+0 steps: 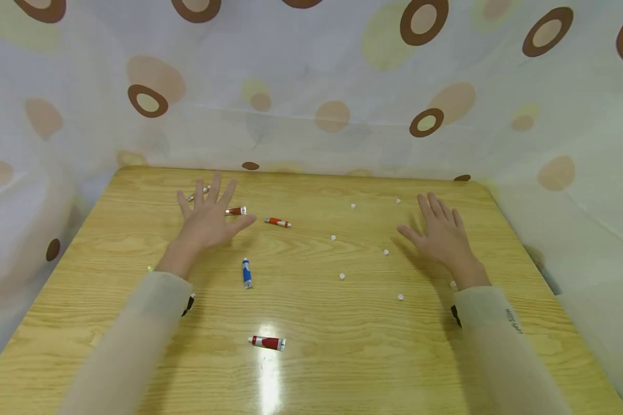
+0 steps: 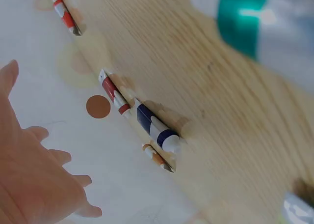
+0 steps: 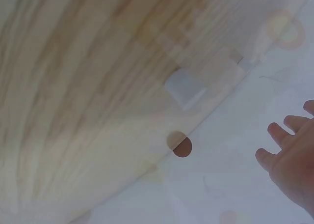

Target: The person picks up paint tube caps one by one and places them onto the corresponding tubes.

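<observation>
My left hand (image 1: 205, 223) is held over the left of the table with fingers spread and nothing in its grasp. Around it lie small paint tubes: a brown-red tube (image 1: 236, 211) by the thumb, an orange-red tube (image 1: 277, 222) to the right, and a blue tube (image 1: 246, 274) nearer me. Beyond the fingers, a small tube (image 1: 199, 193) is partly covered. The left wrist view also shows a dark blue tube (image 2: 156, 125) and an ochre tube (image 2: 158, 158). My right hand (image 1: 443, 239), fingers extended and holding nothing, hovers near several small white caps, one cap (image 1: 386, 252) to its left.
A crimson tube (image 1: 267, 343) lies near the front. A green-banded tube (image 2: 240, 27) looms close in the left wrist view. White caps, such as one cap (image 1: 342, 276), are scattered centre and right on the wooden table (image 1: 332, 369). A patterned curtain (image 1: 291, 69) borders the back and sides.
</observation>
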Demonstrator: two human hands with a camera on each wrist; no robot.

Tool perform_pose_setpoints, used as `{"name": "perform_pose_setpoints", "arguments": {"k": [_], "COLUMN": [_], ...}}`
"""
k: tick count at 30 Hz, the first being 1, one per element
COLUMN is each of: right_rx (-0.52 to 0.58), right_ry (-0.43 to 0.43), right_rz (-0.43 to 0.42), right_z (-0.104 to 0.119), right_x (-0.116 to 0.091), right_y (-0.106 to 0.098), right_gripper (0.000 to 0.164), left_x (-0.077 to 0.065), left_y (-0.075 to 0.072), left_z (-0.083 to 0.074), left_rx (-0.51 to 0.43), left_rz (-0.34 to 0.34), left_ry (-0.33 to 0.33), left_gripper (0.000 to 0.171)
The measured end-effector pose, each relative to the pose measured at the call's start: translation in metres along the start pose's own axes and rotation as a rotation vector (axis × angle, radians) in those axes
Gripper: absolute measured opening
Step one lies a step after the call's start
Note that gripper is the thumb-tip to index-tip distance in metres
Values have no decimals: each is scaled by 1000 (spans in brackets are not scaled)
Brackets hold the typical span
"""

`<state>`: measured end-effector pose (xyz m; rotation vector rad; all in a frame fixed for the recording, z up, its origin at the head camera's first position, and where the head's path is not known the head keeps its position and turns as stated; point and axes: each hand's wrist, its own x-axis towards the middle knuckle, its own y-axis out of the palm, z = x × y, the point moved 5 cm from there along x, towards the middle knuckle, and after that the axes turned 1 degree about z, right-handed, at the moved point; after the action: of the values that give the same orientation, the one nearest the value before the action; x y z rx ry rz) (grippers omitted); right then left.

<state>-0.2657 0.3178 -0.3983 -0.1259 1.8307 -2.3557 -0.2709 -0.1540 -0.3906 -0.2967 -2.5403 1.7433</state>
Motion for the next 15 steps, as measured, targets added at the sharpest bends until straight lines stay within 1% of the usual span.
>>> {"name": "perform_pose_setpoints", "arguments": {"k": [5,9,12,15], "right_rx": [-13,-15,-23,-34], "right_ry": [-29,-48,-70,-96], "right_rz": [15,33,34,34], "right_z": [5,8,11,15], "right_x": [0,0,-1,-2], "right_y": [-4,-7,-8,-7], "right_gripper": [98,98,97,95], "left_x": [-1,-5,-8,-13], "left_y": [-3,-9,-12,-12], "left_z": [-3,-5,-7,-9], "left_rx": [0,3,10,34], "left_rz": [26,39,36,34], "left_ry": [15,29,39,53], "left_gripper": [99,99,98,97]}}
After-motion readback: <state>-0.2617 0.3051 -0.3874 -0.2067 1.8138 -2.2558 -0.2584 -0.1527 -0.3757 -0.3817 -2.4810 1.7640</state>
